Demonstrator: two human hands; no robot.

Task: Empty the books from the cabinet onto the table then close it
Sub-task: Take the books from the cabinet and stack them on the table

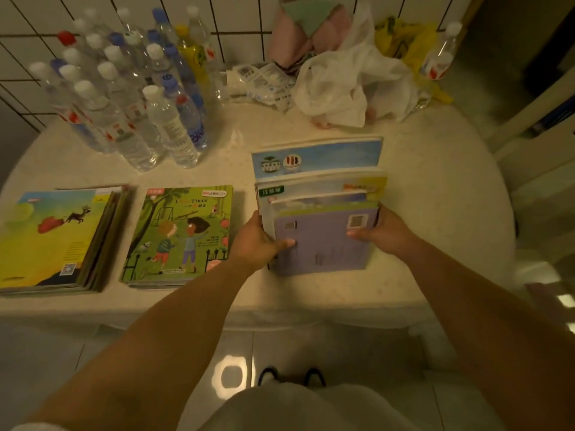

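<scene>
Three piles of books lie on the pale round table (435, 188). At the left is a pile topped by a yellow cover (53, 241). In the middle, a pile shows a green cover with two children (182, 234). To the right, a fanned stack with a purple cover on top (323, 241) is held from both sides. My left hand (259, 241) grips its left edge, thumb on the cover. My right hand (384, 233) grips its right edge, thumb on top. The cabinet is not in view.
Several clear water bottles (133, 88) crowd the table's back left. White and yellow plastic bags (351, 82) and pink cloth lie at the back, with one more bottle (440, 54) at the back right. Tiled wall behind; glossy floor tiles and my shoes below.
</scene>
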